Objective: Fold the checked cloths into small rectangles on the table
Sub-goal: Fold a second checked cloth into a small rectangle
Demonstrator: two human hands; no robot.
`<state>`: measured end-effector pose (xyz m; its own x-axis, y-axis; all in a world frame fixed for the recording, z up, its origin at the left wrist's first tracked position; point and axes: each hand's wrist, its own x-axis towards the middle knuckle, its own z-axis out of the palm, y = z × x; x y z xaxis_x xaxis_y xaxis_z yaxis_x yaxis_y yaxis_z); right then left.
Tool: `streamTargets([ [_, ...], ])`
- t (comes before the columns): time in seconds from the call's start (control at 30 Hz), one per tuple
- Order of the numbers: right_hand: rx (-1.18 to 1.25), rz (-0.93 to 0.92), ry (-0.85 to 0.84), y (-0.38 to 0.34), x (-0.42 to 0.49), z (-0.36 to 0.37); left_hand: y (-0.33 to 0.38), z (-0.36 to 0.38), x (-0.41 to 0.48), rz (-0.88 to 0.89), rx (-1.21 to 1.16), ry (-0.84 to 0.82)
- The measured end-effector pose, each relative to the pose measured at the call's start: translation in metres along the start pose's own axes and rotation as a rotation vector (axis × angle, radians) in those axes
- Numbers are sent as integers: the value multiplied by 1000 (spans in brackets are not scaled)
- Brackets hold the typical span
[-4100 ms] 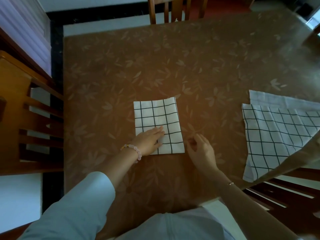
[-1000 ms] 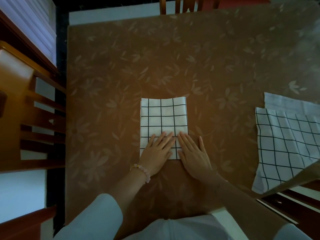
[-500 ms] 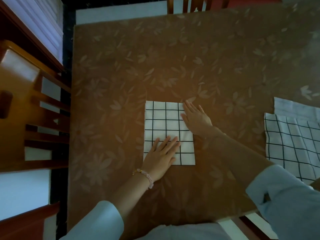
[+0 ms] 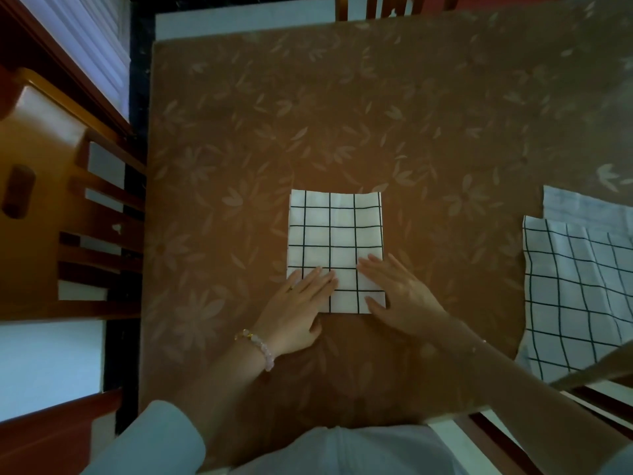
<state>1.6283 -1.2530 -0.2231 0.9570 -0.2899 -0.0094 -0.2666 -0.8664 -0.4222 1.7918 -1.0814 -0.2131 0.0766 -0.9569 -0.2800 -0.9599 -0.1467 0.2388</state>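
A white cloth with black checks, folded into a small rectangle (image 4: pixel 335 234), lies flat in the middle of the brown flowered table (image 4: pixel 342 114). My left hand (image 4: pixel 301 303) rests flat on its near left corner, fingers straight. My right hand (image 4: pixel 397 293) lies flat on its near right corner, thumb along the near edge. A second checked cloth (image 4: pixel 579 286), larger and loosely folded, lies at the table's right edge and hangs over it.
A wooden chair (image 4: pixel 61 214) stands against the table's left side. Another chair back (image 4: pixel 373 6) shows at the far edge. A dark wooden chair (image 4: pixel 589 399) sits at the near right, under the hanging cloth.
My right hand has come back from the cloth's far right edge to its near right corner. My left hand has stayed on the near left part.
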Motion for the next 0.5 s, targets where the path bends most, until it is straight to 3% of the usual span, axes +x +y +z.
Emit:
streamTargets([
  [0.23,-109,-15,-212,2,-18,11,-9,3,-6,-35,40,125],
  [0.37,-86,-24,-206,4,-18,9,-17,6,-8,-112,-91,233],
  [0.5,-7,-7,-94,8,-17,9,-16,-5,-11,-238,-330,209],
])
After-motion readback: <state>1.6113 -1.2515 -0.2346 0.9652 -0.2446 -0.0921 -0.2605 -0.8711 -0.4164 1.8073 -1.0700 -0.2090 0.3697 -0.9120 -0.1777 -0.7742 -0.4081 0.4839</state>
